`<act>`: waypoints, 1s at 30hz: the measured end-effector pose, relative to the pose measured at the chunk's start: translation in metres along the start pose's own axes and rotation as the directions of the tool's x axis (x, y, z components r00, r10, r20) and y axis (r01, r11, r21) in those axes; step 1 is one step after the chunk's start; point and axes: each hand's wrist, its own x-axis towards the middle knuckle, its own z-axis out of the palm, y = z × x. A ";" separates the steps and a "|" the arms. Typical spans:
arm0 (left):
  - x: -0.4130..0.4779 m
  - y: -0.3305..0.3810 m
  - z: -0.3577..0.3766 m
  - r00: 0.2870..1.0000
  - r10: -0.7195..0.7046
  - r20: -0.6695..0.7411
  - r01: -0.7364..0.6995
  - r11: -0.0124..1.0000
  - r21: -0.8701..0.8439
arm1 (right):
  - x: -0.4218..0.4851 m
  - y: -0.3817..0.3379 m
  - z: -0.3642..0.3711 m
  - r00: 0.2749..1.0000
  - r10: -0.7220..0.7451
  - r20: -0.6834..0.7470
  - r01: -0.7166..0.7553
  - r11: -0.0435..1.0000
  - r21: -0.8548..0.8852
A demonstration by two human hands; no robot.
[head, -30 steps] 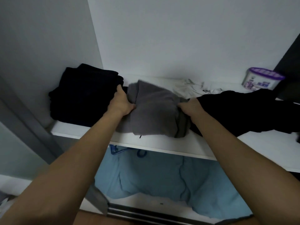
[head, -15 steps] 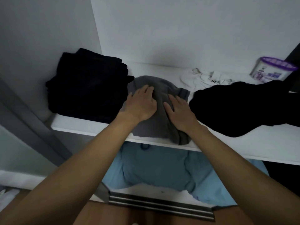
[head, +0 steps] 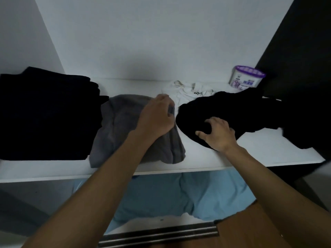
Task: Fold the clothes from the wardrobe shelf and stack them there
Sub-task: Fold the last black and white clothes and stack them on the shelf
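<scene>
White wardrobe shelf (head: 259, 154), white back wall, dim light. Blue cloth (head: 170, 197) hangs below the shelf edge, lower centre.

Left of frame: black stack (head: 46, 115), folded, against the side wall. Right of centre: black heap (head: 232, 111), unfolded, trailing off toward the right edge. Centre: grey fold (head: 121, 126), touching the stack. Behind the heap: white top (head: 186, 90), crumpled. Upper right: purple-lidded tub (head: 246, 79).

Change: half a second ago both hands lay flat on the grey fold. The right hand (head: 217, 135) is now off it and grips the near edge of the heap, fingers curled into the cloth. The left hand (head: 155, 119) has slid to the grey fold's upper right corner, fingers bent at the hem; cannot tell whether it pinches or only rests.

Judgement: grey fold looks finished and placed. The heap is likely next, the white top after it.
</scene>
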 end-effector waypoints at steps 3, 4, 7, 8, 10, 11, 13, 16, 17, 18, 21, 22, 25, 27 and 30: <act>0.002 0.028 0.022 0.996 -0.039 0.084 0.040 0.999 -0.009 | -0.005 0.022 0.007 0.976 -0.090 -0.198 0.100 0.994 0.044; 0.004 0.035 0.028 0.991 -0.075 0.111 0.074 0.997 0.010 | -0.006 0.027 0.007 0.973 -0.103 -0.207 0.121 0.989 0.079; 0.012 0.052 0.047 0.948 -0.228 0.222 0.234 0.972 -0.004 | -0.015 0.051 -0.005 0.989 -0.077 -0.126 0.133 0.835 0.534; 0.013 0.057 0.054 0.912 -0.304 0.274 0.341 0.935 -0.099 | -0.022 0.061 -0.011 0.989 -0.088 -0.120 0.146 0.721 0.677; 0.012 0.072 0.067 0.801 -0.447 0.397 0.583 0.733 -0.351 | -0.041 0.084 -0.024 0.980 -0.148 -0.131 0.192 0.561 0.805; 0.012 0.080 0.075 0.755 -0.480 0.446 0.652 0.620 -0.436 | -0.050 0.097 -0.028 0.972 -0.201 -0.124 0.212 0.514 0.831; 0.011 0.096 0.096 0.710 -0.476 0.519 0.703 0.431 -0.566 | -0.070 0.119 -0.033 0.940 -0.338 -0.053 0.225 0.492 0.841; 0.004 0.131 0.131 0.770 -0.429 0.473 0.617 0.306 -0.725 | -0.096 0.145 -0.033 0.887 -0.447 0.116 0.204 0.605 0.770; -0.001 0.144 0.140 0.787 -0.443 0.430 0.583 0.304 -0.753 | -0.102 0.153 -0.032 0.886 -0.444 0.133 0.186 0.604 0.775; -0.005 0.158 0.146 0.799 -0.457 0.390 0.550 0.296 -0.781 | -0.107 0.161 -0.031 0.902 -0.413 0.124 0.144 0.560 0.816; -0.016 0.191 0.150 0.855 -0.427 0.295 0.418 0.228 -0.880 | -0.110 0.183 -0.040 0.961 -0.136 0.241 -0.214 0.182 0.960; -0.022 0.202 0.147 0.885 -0.372 0.280 0.380 0.231 -0.896 | -0.106 0.191 -0.046 0.928 -0.097 0.359 -0.358 0.030 0.933; -0.052 0.231 0.132 0.947 -0.054 0.316 0.316 0.325 -0.891 | -0.094 0.207 -0.073 0.803 -0.335 0.492 -0.586 -0.299 0.753; -0.080 0.241 0.127 0.891 0.176 0.418 0.314 0.424 -0.849 | -0.093 0.206 -0.091 0.839 -0.324 0.437 -0.543 -0.443 0.713; -0.120 0.228 0.126 0.859 0.149 0.489 0.397 0.410 -0.821 | -0.103 0.190 -0.112 0.924 -0.166 0.345 -0.382 -0.464 0.799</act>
